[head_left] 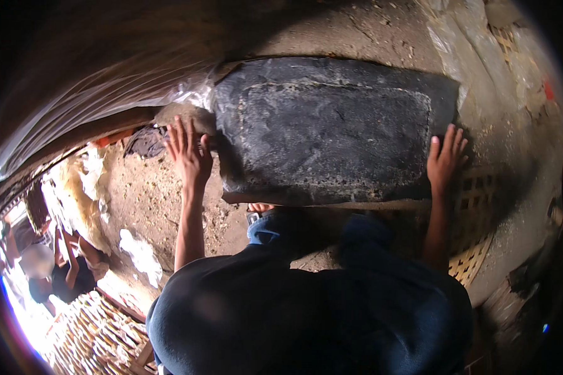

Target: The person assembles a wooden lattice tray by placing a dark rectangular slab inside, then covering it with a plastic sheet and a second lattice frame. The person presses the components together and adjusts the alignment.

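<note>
A black sheet (334, 140), dusty and marked with a pale rectangular outline, lies over a low flat support in front of me. Its left and front edges hang down a little. Just off the sheet's left edge is my left hand (191, 153), fingers spread and holding nothing. My right hand (444, 159) is at the sheet's right edge, also with fingers apart and nothing in it. Whether its palm or thumb presses on the sheet cannot be made out. My knees and part of one foot show below the front edge.
Woven bamboo lattice (478, 190) lies beside my right forearm. Clear plastic (475, 50) covers ground at the far right; more plastic (75, 103) hangs at the left. A dark crumpled cloth (147, 142) lies left of my hand. Another person (69, 275) is at the far left, near bamboo slats (97, 334).
</note>
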Available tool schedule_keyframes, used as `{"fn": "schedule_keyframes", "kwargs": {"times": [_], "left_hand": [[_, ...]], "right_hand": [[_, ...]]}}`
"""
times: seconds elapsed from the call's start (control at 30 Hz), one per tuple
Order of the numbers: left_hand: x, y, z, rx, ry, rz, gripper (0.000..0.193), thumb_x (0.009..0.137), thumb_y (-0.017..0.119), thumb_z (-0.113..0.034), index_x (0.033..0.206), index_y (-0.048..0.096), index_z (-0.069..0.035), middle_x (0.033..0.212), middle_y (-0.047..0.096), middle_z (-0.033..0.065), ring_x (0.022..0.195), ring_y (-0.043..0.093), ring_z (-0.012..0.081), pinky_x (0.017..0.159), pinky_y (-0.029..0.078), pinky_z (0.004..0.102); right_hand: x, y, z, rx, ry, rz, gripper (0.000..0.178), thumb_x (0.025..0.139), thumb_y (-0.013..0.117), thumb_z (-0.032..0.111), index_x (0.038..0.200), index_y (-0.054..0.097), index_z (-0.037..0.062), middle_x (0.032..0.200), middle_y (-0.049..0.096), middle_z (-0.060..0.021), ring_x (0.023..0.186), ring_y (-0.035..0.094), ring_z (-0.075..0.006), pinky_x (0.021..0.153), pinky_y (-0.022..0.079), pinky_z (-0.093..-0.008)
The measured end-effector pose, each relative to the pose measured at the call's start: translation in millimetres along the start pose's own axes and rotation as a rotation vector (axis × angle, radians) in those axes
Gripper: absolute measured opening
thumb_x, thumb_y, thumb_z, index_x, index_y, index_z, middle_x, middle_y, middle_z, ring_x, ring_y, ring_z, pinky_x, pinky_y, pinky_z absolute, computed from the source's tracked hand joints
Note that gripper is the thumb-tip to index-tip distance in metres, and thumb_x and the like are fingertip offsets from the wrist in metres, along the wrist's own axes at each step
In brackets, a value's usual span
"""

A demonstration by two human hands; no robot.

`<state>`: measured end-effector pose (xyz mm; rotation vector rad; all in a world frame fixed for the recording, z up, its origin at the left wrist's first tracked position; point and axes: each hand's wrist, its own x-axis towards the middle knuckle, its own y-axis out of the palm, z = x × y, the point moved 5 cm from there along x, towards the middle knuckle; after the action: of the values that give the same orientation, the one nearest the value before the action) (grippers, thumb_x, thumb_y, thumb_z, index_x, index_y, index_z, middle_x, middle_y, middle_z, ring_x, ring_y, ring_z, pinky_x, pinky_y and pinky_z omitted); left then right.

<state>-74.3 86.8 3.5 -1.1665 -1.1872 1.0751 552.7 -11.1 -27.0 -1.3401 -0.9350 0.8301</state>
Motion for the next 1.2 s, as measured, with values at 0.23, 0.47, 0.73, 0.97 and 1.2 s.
{"fn": "schedule_keyframes", "kwargs": {"times": [0.23, 0.47, 0.73, 0.97, 1.2], "left_hand": [[47.8, -31.8, -189.6, -0.322, 0.450, 0.038, 0.065, 0.102, 0.049, -0.049, 0.158, 0.038, -0.018, 0.168, 0.025, 0.0109, 0.156, 0.017, 0.0340, 0.125, 0.012, 0.0573], [55.5, -6.4, -223.7, -0.195, 0.584, 0.112, 0.067, 0.100, 0.053, -0.047, 0.158, 0.037, -0.016, 0.169, 0.024, 0.0103, 0.157, 0.017, 0.0324, 0.125, 0.009, 0.0577], [53.5, -6.4, -224.0, -0.121, 0.586, 0.120, 0.066, 0.103, 0.047, -0.046, 0.160, 0.033, -0.014, 0.169, 0.021, 0.0107, 0.158, 0.013, 0.0323, 0.126, 0.005, 0.0562], [52.8, -2.4, -224.7, -0.143, 0.635, 0.075, 0.067, 0.104, 0.042, -0.047, 0.161, 0.029, -0.014, 0.170, 0.019, 0.0091, 0.158, 0.011, 0.0310, 0.125, 0.004, 0.0568], [57.5, -7.2, -220.1, -0.258, 0.617, 0.051, 0.067, 0.103, 0.048, -0.046, 0.158, 0.035, -0.010, 0.167, 0.028, 0.0120, 0.156, 0.020, 0.0332, 0.125, 0.008, 0.0556]], "right_hand": [[10.5, -60.7, 170.2, 0.421, -0.466, -0.087, 0.064, 0.098, 0.061, 0.043, 0.152, 0.046, 0.0125, 0.160, 0.036, -0.0183, 0.151, 0.028, -0.0401, 0.118, 0.022, -0.0646], [29.3, -15.7, 145.1, 0.348, -0.379, -0.052, 0.063, 0.100, 0.056, 0.048, 0.153, 0.045, 0.0164, 0.164, 0.033, -0.0157, 0.150, 0.031, -0.0368, 0.118, 0.020, -0.0662], [-52.8, -41.7, -110.0, 0.318, 0.314, -0.031, 0.073, 0.100, 0.062, 0.043, 0.151, 0.039, -0.0044, 0.156, 0.039, -0.0279, 0.144, 0.038, -0.0440, 0.116, 0.033, -0.0511], [-228.4, -52.9, -181.3, 0.029, 0.425, 0.155, 0.079, 0.094, 0.069, 0.043, 0.150, 0.039, -0.0048, 0.155, 0.040, -0.0285, 0.145, 0.038, -0.0430, 0.118, 0.032, -0.0467], [-251.5, -91.1, -148.5, 0.157, 0.438, 0.241, 0.053, 0.086, 0.077, 0.028, 0.129, 0.059, 0.0011, 0.129, 0.059, -0.0239, 0.119, 0.055, -0.0439, 0.101, 0.044, -0.0506]]}}
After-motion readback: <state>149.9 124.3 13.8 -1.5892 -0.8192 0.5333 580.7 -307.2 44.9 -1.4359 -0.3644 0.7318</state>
